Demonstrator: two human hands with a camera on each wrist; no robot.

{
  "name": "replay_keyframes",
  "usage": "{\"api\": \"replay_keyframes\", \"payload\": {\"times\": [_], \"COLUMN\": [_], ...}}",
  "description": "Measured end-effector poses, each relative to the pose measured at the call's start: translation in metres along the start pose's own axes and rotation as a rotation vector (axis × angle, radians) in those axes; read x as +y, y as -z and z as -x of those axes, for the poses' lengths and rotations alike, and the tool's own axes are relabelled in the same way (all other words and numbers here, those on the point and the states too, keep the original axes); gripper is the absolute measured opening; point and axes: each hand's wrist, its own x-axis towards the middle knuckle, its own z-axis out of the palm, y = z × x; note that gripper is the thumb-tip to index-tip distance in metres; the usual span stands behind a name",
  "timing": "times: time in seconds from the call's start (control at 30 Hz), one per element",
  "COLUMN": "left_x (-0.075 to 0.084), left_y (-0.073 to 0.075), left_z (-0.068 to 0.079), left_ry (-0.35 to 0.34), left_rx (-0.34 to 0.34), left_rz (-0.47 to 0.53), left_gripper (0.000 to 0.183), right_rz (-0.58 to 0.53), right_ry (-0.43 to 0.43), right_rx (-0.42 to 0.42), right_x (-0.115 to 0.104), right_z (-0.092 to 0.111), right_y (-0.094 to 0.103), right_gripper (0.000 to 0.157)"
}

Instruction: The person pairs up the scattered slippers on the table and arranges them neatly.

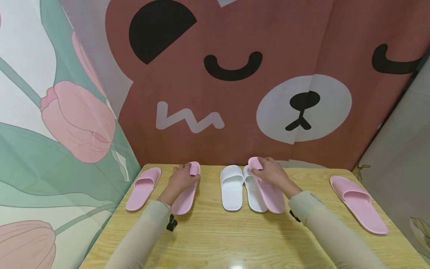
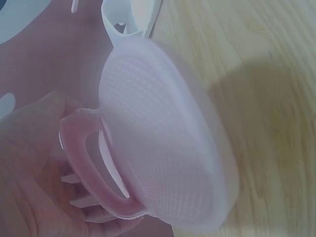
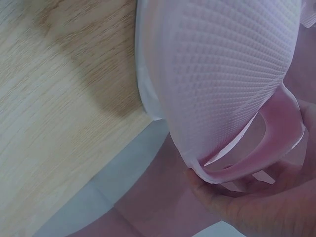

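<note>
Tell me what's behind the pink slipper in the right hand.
In the head view, part of a white slipper shows behind the pink slipper, mainly its left side. The rest is covered, and whether the two touch is unclear.

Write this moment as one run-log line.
left hand: grips pink slipper | right hand: grips another pink slipper | centre: two white slippers, one partly covered | others: far-left pink slipper, far-right pink slipper

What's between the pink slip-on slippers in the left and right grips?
Head view: bare wood-grain tabletop, then one white slip-on slipper and a second white slipper, partly hidden by the pink slipper in the right grip.
</note>
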Motion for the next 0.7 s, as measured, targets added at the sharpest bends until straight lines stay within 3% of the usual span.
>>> {"api": "replay_keyframes", "payload": {"times": [0.7], "left_x": [0.003], "left_y": [-0.001], "left_z": [-0.002], "left_ry": [0.004], "left_rx": [-0.010], "left_rz": [0.035], "left_gripper": [0.078], "right_rz": [-0.011], "right_ry": [0.018], "right_rx": [-0.007], "right_x": [-0.022], "right_z": [-0.005], "right_y": [-0.009], "right_gripper": [0.079]}}
